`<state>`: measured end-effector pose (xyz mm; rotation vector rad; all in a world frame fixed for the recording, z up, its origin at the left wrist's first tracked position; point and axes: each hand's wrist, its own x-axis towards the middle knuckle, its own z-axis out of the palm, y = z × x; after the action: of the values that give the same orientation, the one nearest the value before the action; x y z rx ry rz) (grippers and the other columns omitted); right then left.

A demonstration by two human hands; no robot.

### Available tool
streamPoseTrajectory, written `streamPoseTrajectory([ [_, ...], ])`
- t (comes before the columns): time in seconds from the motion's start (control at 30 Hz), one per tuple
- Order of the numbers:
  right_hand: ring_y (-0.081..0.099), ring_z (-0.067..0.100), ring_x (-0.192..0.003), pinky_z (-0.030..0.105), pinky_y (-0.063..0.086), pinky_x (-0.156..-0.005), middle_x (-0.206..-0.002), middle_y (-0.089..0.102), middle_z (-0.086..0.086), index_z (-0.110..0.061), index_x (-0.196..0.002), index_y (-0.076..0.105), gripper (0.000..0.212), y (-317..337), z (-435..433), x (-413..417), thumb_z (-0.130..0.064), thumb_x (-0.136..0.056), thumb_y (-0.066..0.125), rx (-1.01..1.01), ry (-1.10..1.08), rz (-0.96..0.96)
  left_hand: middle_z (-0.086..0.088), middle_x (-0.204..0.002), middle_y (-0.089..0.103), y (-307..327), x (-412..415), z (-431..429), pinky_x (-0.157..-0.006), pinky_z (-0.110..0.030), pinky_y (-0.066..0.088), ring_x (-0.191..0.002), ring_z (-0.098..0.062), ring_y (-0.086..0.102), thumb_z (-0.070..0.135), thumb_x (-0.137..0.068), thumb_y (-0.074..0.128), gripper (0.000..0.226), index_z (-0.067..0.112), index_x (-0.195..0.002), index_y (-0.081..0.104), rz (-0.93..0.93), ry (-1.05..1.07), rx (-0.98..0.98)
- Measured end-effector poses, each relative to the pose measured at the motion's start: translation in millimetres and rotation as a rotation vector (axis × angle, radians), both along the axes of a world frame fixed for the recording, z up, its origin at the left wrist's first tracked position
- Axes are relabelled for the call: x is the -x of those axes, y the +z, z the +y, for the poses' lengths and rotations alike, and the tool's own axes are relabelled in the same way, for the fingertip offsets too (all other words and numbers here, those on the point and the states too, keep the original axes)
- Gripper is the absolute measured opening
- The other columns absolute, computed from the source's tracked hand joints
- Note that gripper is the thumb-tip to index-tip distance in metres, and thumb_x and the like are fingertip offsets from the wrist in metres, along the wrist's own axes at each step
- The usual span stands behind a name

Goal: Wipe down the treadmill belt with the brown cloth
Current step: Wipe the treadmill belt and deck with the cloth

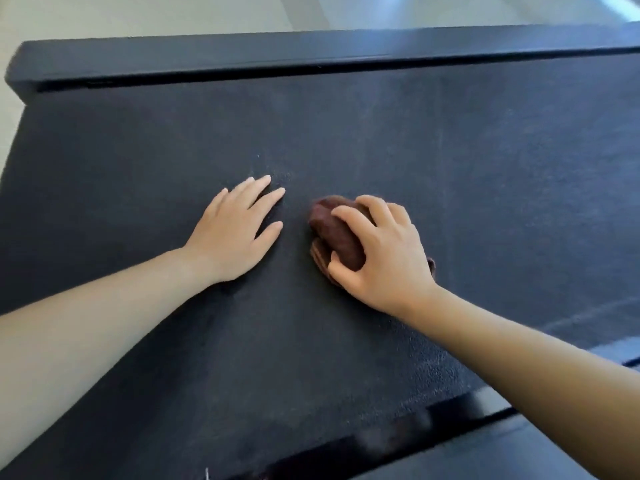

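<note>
Brown and bunched into a lump, the single cloth [337, 233] lay on the dark treadmill belt [415, 150], near the middle of what I could see of it from the head camera. I counted two bare hands on the belt and one cloth between them.

The right hand [384, 258] gripped the cloth from above. Its fingers curled over the top of the bundle and the thumb pressed in at the near side, so the cloth was held against the belt surface. A small fold of cloth showed past the heel of that hand.

The left hand [232, 233] lay flat on the belt just beside the cloth, not touching it. Its fingers were straight and slightly spread, and it held nothing.

I saw one belt, with faint pale streaks and a few light specks on it. Two dark side rails framed it, one along the far edge [311, 53] and one at the near corner [485, 403]. Pale floor [104, 12] showed beyond the far rail.
</note>
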<state>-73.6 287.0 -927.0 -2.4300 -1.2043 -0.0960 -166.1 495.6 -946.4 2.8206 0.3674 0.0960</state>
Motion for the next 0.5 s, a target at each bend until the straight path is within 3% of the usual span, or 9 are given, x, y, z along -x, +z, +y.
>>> streamPoseTrajectory([
  [0.3,0.047,0.034,-0.113,0.049,0.046,-0.088,-0.126,0.053,0.001,-0.029,-0.122,0.057,0.052,-4.7,27.3,4.9,-0.051,-0.075,0.052,-0.004,0.013,-0.010,0.003,-0.156,0.021,-4.8,66.4,-24.0,-0.115,-0.039,0.009,-0.144,-0.019,0.015,0.051,-0.092,0.034,0.060,0.024,-0.145,0.032,-0.023,0.043,-0.045],
  [0.5,0.045,0.036,-0.113,0.050,0.046,-0.087,-0.129,0.050,0.004,-0.028,-0.125,0.053,0.052,-4.9,39.0,0.1,-0.052,-0.079,0.054,0.022,0.019,-0.033,0.002,-0.155,0.024,-3.9,64.9,-27.9,-0.115,-0.041,0.010,-0.144,-0.020,0.017,0.044,-0.092,0.044,0.056,0.024,-0.144,0.034,-0.032,0.073,-0.048],
])
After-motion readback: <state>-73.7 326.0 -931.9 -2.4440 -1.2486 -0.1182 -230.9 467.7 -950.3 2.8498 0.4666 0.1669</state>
